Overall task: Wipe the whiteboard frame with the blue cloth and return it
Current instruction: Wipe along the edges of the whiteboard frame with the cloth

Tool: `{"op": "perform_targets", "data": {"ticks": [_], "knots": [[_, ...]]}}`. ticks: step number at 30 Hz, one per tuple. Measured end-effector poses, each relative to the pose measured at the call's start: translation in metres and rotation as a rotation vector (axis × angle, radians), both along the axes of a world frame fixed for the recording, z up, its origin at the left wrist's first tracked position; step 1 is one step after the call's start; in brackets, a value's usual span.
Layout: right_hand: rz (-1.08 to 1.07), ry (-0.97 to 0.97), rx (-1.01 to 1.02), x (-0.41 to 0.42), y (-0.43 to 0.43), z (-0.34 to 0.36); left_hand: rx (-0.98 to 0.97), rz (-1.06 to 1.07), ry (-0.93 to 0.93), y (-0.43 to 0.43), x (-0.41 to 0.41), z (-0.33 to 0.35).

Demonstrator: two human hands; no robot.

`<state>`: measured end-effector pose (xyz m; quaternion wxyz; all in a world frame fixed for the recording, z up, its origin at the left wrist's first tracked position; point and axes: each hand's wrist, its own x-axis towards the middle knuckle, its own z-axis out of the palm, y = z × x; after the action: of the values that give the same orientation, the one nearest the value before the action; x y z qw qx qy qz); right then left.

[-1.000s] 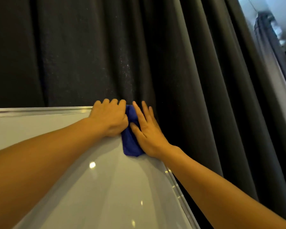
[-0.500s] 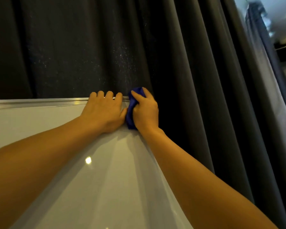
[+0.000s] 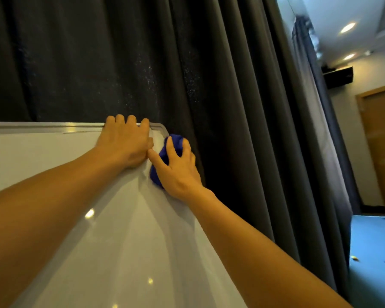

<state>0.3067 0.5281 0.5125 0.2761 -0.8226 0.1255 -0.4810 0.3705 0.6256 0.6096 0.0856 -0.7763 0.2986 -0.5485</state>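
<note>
Fingers (image 3: 129,120) of your left hand (image 3: 126,144) are hooked over the top rail of the whiteboard frame (image 3: 45,127), close to its top right corner, gripping that rail with the palm flat on the white board face (image 3: 120,241); it sits where it sat half a second ago. Just to its right, the rounded top right corner of the frame now shows bare, where before your hands and the cloth covered it. Your right hand (image 3: 178,172) has slid off that corner and down the right edge of the whiteboard, and it has gone from a tight fist to spread fingers pressing the blue cloth (image 3: 165,155) against the right side of the frame, thumb stretched across toward your left hand. The cloth is bunched under your palm, showing above and to the left of your fingers. Behind the board hangs the dark curtain (image 3: 220,85), and more of the room at far right has come into sight, including a wooden door (image 3: 380,141) and a blue surface (image 3: 373,252).
</note>
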Motion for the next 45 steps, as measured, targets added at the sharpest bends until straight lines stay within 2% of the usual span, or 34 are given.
{"op": "perform_targets", "data": {"ticks": [2,6,10,13,16,18,23,24,27,29,31,33,35,37,38,40,42,43,45], "knots": [[0.024,-0.022,-0.03,-0.009,-0.005,-0.027,-0.005,-0.016,0.012,0.003,0.003,-0.004],[-0.055,0.06,-0.079,-0.055,0.0,-0.142,0.047,-0.036,0.022,0.013,0.007,-0.013],[-0.092,0.197,-0.107,-0.075,-0.017,-0.16,0.11,-0.095,-0.054,0.012,0.0,-0.008],[-0.149,0.184,-0.057,-0.082,-0.005,-0.17,0.372,-0.327,-0.059,-0.018,-0.033,-0.062],[-0.176,0.16,0.028,-0.101,0.014,-0.22,0.682,-0.364,0.02,-0.048,-0.066,-0.143],[-0.201,0.197,0.082,-0.12,0.022,-0.264,0.753,-0.337,0.091,-0.058,-0.079,-0.178],[-0.297,0.236,0.265,-0.164,0.048,-0.373,0.752,-0.275,0.079,-0.068,-0.099,-0.229],[-0.344,0.234,0.362,-0.171,0.053,-0.395,0.739,-0.294,0.084,-0.068,-0.103,-0.236],[-0.489,0.14,0.841,-0.189,0.048,-0.445,0.707,-0.313,0.093,-0.067,-0.109,-0.248],[-0.528,0.123,1.032,-0.189,0.043,-0.444,0.694,-0.297,0.101,-0.066,-0.114,-0.257],[-0.457,-0.056,1.047,-0.174,0.041,-0.416,0.691,-0.284,0.103,-0.068,-0.118,-0.266],[-0.327,-0.176,0.875,-0.153,0.044,-0.376,0.685,-0.277,0.12,-0.07,-0.12,-0.273],[-0.256,-0.181,0.617,-0.139,0.046,-0.362,0.661,-0.289,0.118,-0.071,-0.12,-0.279],[-0.299,-0.143,0.5,-0.145,0.04,-0.384,0.655,-0.3,0.112,-0.07,-0.116,-0.279],[-0.353,-0.139,0.544,-0.154,0.035,-0.406,0.66,-0.309,0.111,-0.07,-0.113,-0.279],[-0.519,-0.102,0.813,-0.182,0.021,-0.458,0.655,-0.336,0.12,-0.071,-0.109,-0.279],[-0.583,-0.011,1.087,-0.207,0.008,-0.491,0.642,-0.331,0.137,-0.071,-0.108,-0.279],[-0.581,0.0,1.144,-0.212,0.007,-0.494,0.639,-0.332,0.132,-0.072,-0.109,-0.28],[-0.526,-0.029,1.068,-0.201,0.007,-0.475,0.633,-0.331,0.108,-0.076,-0.11,-0.28]]}}
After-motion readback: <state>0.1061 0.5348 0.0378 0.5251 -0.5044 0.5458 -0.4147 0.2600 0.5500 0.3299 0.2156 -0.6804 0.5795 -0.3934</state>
